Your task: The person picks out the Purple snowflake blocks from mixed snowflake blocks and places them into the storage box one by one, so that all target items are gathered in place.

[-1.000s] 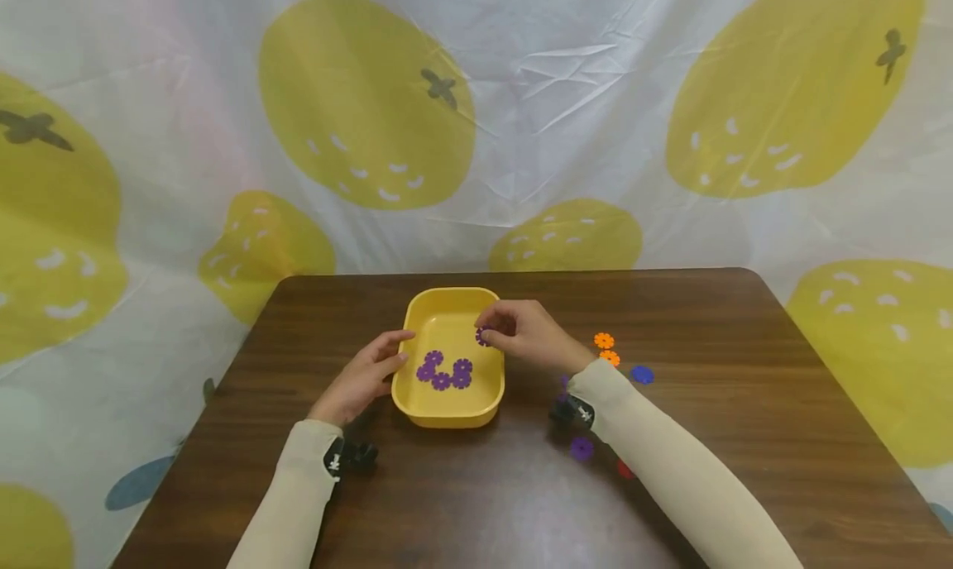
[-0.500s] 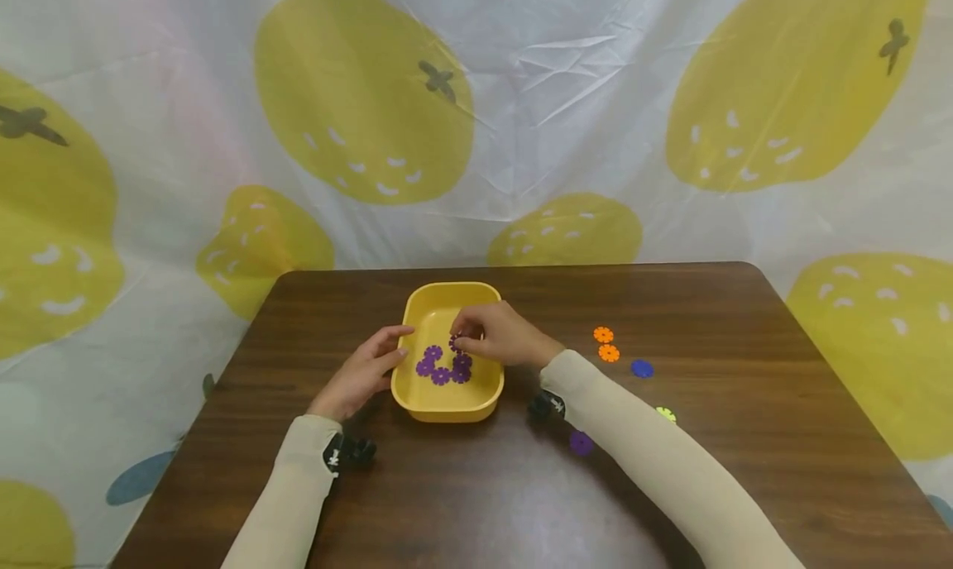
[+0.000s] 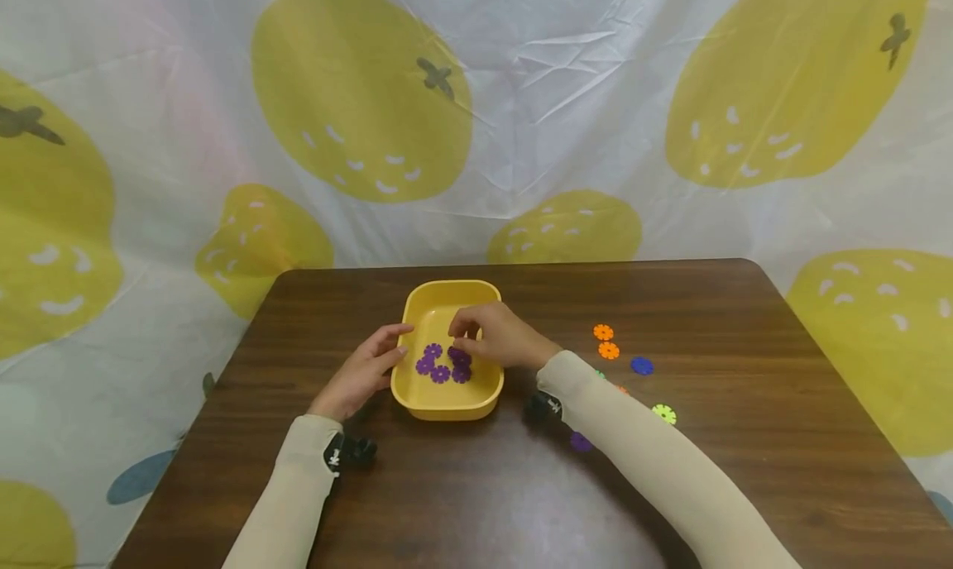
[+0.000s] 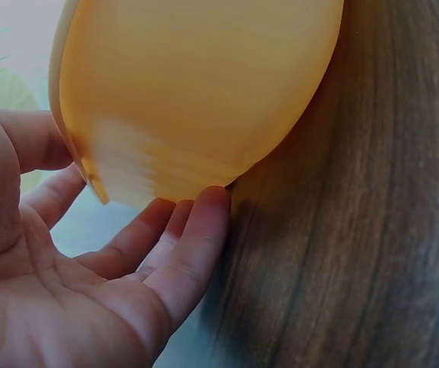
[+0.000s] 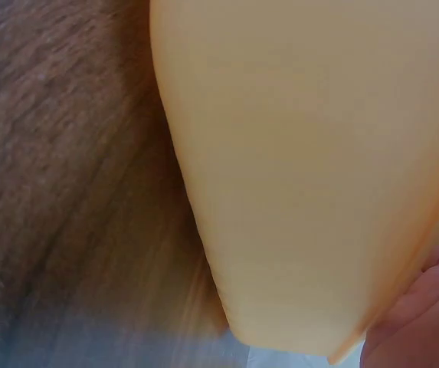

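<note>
A yellow plastic basin [image 3: 447,412] stands on the table with several purple notched discs [image 3: 440,375] lying in it. My left hand [image 3: 357,377] holds its left side. In the left wrist view the thumb reaches over the rim while other fingertips [image 4: 213,201] touch the outer wall. Inside the basin's right half hovers my right hand [image 3: 500,335], its thumb and forefinger slightly apart. Just below those fingertips lies one purple disc [image 3: 456,355], beside the others. The right wrist view shows mostly the basin's outer wall [image 5: 303,176], which hides the fingertips.
Right of the basin lie two orange discs [image 3: 606,341], a blue disc [image 3: 642,365] and a yellow-green disc [image 3: 664,414]. A purple disc [image 3: 581,442] and others are partly covered by the right sleeve [image 3: 655,445]. A fruit-print curtain [image 3: 514,139] hangs behind the brown table [image 3: 447,503].
My right hand has moved left into the basin with a purple disc and let it go beside the others. The left hand has stayed on the basin.
</note>
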The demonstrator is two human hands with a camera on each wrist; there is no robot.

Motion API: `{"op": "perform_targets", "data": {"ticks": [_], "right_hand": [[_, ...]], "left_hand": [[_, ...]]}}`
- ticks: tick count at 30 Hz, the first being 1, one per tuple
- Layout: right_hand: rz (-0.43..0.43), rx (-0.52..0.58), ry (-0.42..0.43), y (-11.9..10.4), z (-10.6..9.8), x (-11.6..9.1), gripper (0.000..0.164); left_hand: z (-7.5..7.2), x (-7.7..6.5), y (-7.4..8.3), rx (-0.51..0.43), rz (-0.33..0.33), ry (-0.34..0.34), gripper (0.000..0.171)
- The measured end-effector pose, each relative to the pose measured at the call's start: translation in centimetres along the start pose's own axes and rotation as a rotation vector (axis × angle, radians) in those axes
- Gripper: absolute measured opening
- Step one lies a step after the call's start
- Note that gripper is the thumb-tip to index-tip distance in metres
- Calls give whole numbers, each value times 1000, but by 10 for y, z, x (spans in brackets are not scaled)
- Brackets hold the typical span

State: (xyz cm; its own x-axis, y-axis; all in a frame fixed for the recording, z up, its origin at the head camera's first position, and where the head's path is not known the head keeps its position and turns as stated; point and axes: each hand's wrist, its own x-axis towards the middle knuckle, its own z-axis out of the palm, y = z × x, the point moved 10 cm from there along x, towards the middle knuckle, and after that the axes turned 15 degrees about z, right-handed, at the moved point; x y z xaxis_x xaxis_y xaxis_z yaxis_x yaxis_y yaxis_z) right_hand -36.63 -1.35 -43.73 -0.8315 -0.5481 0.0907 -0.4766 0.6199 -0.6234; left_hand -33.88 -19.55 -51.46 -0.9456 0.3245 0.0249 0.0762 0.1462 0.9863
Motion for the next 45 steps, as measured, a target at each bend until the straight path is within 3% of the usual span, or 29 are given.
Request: {"op": "perform_targets", "data": {"ticks": [11, 25, 34, 45], "right_hand": [[9, 47, 38, 1, -13, -9, 13], [-14, 90, 106, 3, -45, -42, 8], [66, 67, 119, 34, -63, -66, 13], [192, 88, 23, 82, -66, -98, 17]], "left_hand": [[-2, -1, 2, -2, 3, 0, 45], [-6, -5, -1, 26, 1, 0, 47], [-5, -6, -4, 16, -18, 8, 46], [-4, -6, -6, 11, -2, 5, 47]]}}
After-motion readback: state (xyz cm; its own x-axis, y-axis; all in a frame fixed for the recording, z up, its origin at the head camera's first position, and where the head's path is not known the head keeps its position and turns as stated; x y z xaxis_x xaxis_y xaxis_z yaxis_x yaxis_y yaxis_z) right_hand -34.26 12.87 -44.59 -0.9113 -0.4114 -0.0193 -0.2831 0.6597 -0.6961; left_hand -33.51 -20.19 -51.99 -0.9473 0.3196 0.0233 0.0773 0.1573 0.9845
